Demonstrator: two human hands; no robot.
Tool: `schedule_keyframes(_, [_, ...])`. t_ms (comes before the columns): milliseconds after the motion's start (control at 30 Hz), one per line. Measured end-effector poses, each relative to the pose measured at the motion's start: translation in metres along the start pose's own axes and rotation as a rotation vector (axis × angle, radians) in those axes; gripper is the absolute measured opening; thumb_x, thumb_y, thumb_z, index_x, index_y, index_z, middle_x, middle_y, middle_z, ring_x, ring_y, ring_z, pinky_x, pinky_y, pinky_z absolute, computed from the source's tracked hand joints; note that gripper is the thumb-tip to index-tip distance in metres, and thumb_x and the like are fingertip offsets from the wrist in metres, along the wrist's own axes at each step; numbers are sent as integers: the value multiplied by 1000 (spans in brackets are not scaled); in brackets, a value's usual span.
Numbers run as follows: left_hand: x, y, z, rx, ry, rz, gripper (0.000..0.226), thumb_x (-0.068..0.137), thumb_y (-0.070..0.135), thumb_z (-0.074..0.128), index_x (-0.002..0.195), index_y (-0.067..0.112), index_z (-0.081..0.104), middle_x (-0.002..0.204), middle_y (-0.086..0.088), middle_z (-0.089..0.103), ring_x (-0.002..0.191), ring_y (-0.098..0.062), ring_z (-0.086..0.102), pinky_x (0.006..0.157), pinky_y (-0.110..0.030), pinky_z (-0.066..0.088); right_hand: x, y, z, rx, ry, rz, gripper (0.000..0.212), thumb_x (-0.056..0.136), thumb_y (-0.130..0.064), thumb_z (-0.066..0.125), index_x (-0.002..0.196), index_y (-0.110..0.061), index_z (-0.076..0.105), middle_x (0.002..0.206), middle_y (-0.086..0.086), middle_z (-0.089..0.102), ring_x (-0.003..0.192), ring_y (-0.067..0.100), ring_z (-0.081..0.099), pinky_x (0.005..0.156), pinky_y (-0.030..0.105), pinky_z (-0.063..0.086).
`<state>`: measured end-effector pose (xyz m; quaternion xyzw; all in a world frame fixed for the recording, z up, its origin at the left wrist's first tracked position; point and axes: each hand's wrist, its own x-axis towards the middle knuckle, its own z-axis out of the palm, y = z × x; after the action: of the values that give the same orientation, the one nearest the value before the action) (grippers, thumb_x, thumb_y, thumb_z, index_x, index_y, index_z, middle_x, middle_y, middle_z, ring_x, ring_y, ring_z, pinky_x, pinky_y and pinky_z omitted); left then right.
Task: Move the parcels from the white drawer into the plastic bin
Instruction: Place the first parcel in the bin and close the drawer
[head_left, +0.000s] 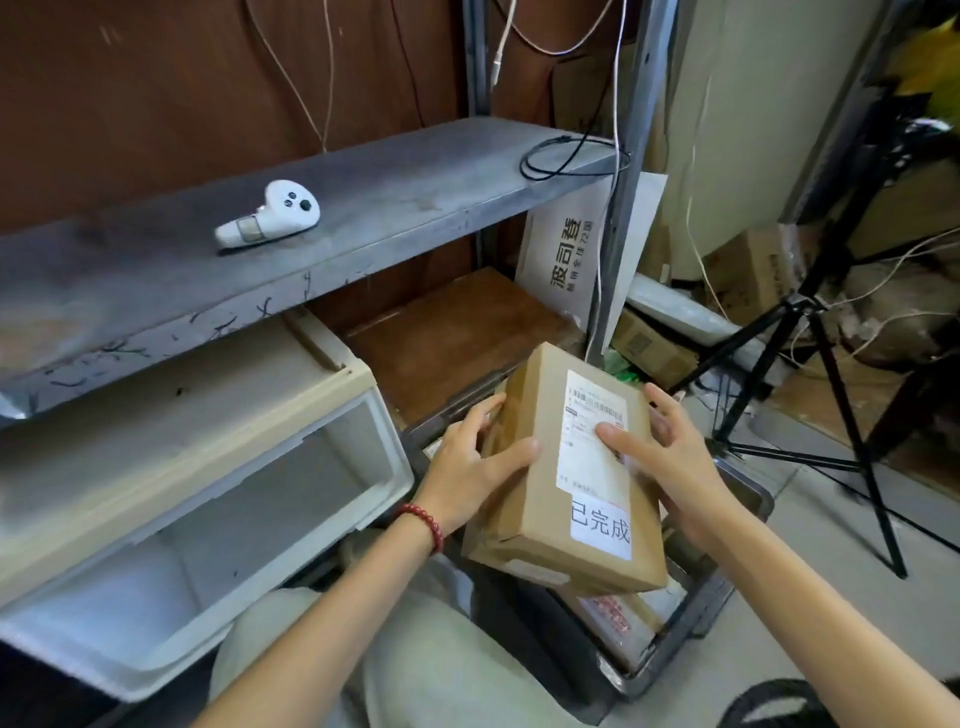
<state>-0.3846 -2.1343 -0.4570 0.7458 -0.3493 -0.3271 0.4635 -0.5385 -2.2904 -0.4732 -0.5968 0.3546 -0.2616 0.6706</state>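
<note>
A brown cardboard parcel (540, 483) with a white shipping label hangs over the dark plastic bin (696, 623). My left hand (472, 467) grips its left edge and my right hand (670, 462) holds its right side, thumb on the label. Under it in the bin lies another parcel (618, 618) with red print. The white drawer (208, 519) stands pulled out at the left under the shelf, and its visible inside holds nothing.
A grey metal shelf (363, 208) carries a white controller (270, 215) and a black cable (566, 156). A black tripod (831, 405) stands at the right. Cardboard boxes (748, 275) and a white sign (576, 254) crowd the back right. My knee (415, 675) is below.
</note>
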Motion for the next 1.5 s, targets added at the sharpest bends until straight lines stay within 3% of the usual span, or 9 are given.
schedule_keyframes(100, [23, -7, 24, -161, -8, -21, 80, 58, 72, 58, 129, 51, 29, 124, 14, 46, 111, -6, 50, 94, -36, 47, 6, 15, -14, -18, 29, 96, 87, 74, -35, 79, 146, -29, 29, 123, -5, 63, 90, 18, 72, 65, 32, 59])
schedule_keyframes(267, [49, -26, 68, -281, -53, -82, 80, 71, 54, 65, 140, 44, 24, 136, 4, 45, 121, -17, 50, 100, -45, 46, 20, 33, -43, -87, 45, 162, 62, 85, -37, 69, 138, -31, 37, 111, -7, 63, 84, 11, 70, 58, 23, 54])
schedule_keyframes(467, [72, -51, 115, -355, -80, -230, 86, 90, 21, 64, 149, 40, 5, 145, -3, 39, 111, -15, 49, 80, -41, 56, 54, 50, -77, -447, 68, 41, 54, 86, -37, 69, 135, -28, 46, 119, -11, 54, 108, 9, 54, 74, 21, 42])
schedule_keyframes(567, [80, -64, 134, -374, -54, -295, 101, 85, 19, 69, 145, 50, -6, 145, -10, 40, 119, -27, 52, 68, -36, 59, 73, 58, -90, -588, 14, -16, 50, 89, -34, 66, 135, -24, 47, 123, -10, 54, 111, 10, 52, 84, 24, 40])
schedule_keyframes(667, [84, -78, 145, -324, -8, -331, 104, 78, 30, 76, 143, 52, -2, 135, -15, 51, 114, -29, 58, 67, -35, 60, 87, 68, -103, -708, -60, -5, 45, 91, -32, 64, 133, -24, 50, 119, -12, 55, 108, 10, 55, 79, 20, 40])
schedule_keyframes(800, [89, -87, 149, -160, 37, -302, 81, 78, 41, 73, 140, 37, 22, 118, -9, 63, 104, -24, 62, 84, -45, 56, 97, 90, -115, -734, -81, 22, 41, 91, -24, 64, 130, -21, 54, 123, -8, 58, 110, 8, 54, 97, 27, 43])
schedule_keyframes(1067, [100, -101, 136, 392, 95, -217, 53, 82, 47, 67, 123, 20, 47, 131, -3, 40, 115, -22, 47, 91, -35, 45, 110, 118, -93, -883, -140, 108, 45, 91, -34, 62, 135, -27, 54, 131, -6, 60, 119, 16, 56, 102, 34, 42])
schedule_keyframes(1233, [91, -116, 126, 680, 7, -82, 63, 85, 50, 60, 137, 30, 31, 131, -1, 50, 115, -21, 51, 91, -41, 46, 114, 127, -79, -987, -135, 64, 44, 91, -39, 60, 134, -29, 54, 123, 3, 57, 106, 16, 53, 83, 32, 42])
schedule_keyframes(1500, [93, -107, 117, 1065, -196, -34, 76, 86, 59, 49, 148, 34, 12, 149, -7, 33, 137, -30, 29, 108, -54, 24, 109, 120, -73, -1045, -84, 158, 48, 92, -44, 58, 136, -26, 49, 130, 1, 56, 113, 21, 56, 91, 40, 50])
